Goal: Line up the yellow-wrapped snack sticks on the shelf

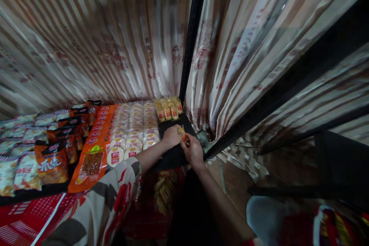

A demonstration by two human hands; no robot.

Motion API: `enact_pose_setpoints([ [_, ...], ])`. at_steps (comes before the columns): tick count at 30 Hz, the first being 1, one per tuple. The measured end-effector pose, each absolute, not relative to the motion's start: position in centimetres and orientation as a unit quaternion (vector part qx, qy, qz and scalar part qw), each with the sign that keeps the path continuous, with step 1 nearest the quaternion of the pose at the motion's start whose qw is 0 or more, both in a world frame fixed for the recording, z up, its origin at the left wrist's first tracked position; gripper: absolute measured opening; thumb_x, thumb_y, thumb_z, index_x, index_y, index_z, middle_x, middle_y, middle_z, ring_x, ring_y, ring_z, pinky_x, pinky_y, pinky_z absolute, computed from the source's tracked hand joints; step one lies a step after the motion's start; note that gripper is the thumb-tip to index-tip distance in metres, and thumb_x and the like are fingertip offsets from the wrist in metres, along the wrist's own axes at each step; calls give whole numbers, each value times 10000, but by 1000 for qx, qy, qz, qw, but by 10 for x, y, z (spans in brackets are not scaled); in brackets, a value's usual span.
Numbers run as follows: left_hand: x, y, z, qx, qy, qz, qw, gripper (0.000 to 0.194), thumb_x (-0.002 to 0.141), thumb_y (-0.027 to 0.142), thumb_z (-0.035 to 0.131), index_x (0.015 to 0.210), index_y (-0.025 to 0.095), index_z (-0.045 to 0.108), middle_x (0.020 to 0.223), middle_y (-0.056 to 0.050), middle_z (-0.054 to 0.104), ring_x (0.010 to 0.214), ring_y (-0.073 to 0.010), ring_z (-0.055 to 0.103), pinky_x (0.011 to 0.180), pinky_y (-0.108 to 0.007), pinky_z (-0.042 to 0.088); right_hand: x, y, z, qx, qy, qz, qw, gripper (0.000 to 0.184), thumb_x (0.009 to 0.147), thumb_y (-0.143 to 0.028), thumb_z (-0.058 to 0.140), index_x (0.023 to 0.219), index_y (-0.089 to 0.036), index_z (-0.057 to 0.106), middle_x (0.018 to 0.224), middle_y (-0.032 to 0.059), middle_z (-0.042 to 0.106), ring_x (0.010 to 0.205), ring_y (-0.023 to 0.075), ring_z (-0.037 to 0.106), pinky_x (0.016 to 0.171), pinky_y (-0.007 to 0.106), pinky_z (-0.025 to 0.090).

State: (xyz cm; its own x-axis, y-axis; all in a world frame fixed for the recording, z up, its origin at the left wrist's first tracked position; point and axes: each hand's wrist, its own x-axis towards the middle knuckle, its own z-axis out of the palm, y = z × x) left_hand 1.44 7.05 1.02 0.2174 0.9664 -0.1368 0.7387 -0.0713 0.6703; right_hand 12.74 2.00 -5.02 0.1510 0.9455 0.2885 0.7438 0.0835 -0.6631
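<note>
A small yellow packaged cake (182,132) is between my two hands, above the right end of the black shelf (170,155). My left hand (172,136) has its fingers closed at the pack's left side. From the right, my right hand (192,150) pinches the same pack, thumb and fingers bent. Behind them, at the back of the shelf, similar yellow packs (168,109) stand side by side in short rows. To their left lie rows of round white pastries (134,144) in clear wrappers with red and white labels.
Orange snack packets (95,138), black-and-orange bags (53,163) and white bags (29,171) fill the shelf's left. A red basket (25,215) is below. Black posts (194,27) and striped curtains (115,38) enclose the corner. Yellow packs (165,192) lie under the shelf.
</note>
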Motion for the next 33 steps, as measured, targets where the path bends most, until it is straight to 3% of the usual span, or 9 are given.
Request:
enact_pose_setpoints([
  [5,17,92,5,676,606,200,369,325,733,243,571,1051,174,587,875,-55,678,772,-145,607,745,-252,451,124,35,-48,-682,-609,126,385,378,787,-363,461,1076,-139,557,973,122,610,828,206,551,759,337,456],
  [10,23,105,-2,649,607,225,401,285,786,242,506,1047,159,587,848,-55,676,772,-135,610,733,-253,461,125,50,-47,-693,-605,94,380,379,775,-339,463,1074,-124,553,1002,128,608,906,228,538,832,355,425],
  [19,25,113,-2,635,633,231,379,218,819,190,434,914,155,626,843,-69,675,805,-154,605,756,-265,453,116,82,-45,-721,-578,82,373,401,777,-295,447,1114,-93,528,1019,150,592,959,233,521,872,361,391],
  [26,34,117,0,658,645,224,317,386,761,178,486,1141,133,536,1182,-119,586,1066,-193,546,911,-275,392,119,96,-48,-741,-552,85,374,417,770,-307,452,1144,-133,513,1058,132,577,920,235,534,800,355,418],
  [33,35,125,-1,669,644,216,302,376,790,204,465,1155,144,531,1183,-117,587,1077,-195,546,910,-266,398,114,108,-54,-745,-548,79,373,418,801,-313,428,1182,-148,476,1085,137,549,916,236,537,761,348,420],
])
